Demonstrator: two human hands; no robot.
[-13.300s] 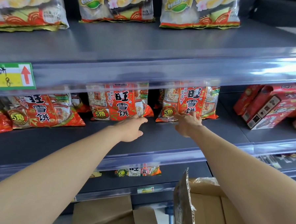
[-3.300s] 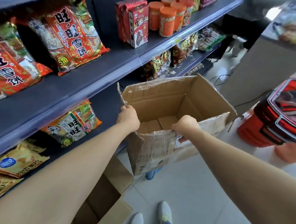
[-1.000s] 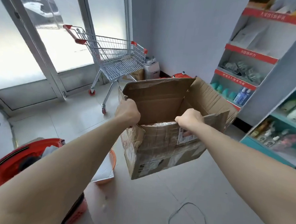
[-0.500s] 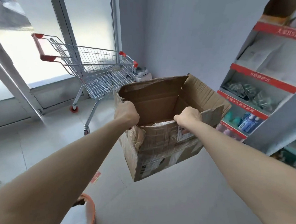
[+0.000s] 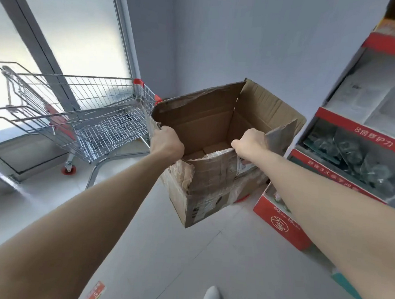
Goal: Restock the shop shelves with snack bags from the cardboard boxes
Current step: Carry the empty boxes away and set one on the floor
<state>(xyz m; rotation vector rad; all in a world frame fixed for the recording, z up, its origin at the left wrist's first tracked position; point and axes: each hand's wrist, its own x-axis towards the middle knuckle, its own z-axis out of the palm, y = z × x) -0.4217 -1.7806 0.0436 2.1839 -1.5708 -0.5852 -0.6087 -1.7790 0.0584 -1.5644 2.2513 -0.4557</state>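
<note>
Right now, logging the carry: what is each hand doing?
Left hand: closed on the left rim of the cardboard box.
Right hand: closed on the box's torn near flap.

1. The cardboard box (image 5: 210, 186) is worn brown, with torn tape and a white label on its near wall.
2. Flaps open, inside bare, it hangs tilted above the floor.

both arms outstretched — l hand (image 5: 168, 140) & r hand (image 5: 250, 141) fisted, gripping box rim.
</note>
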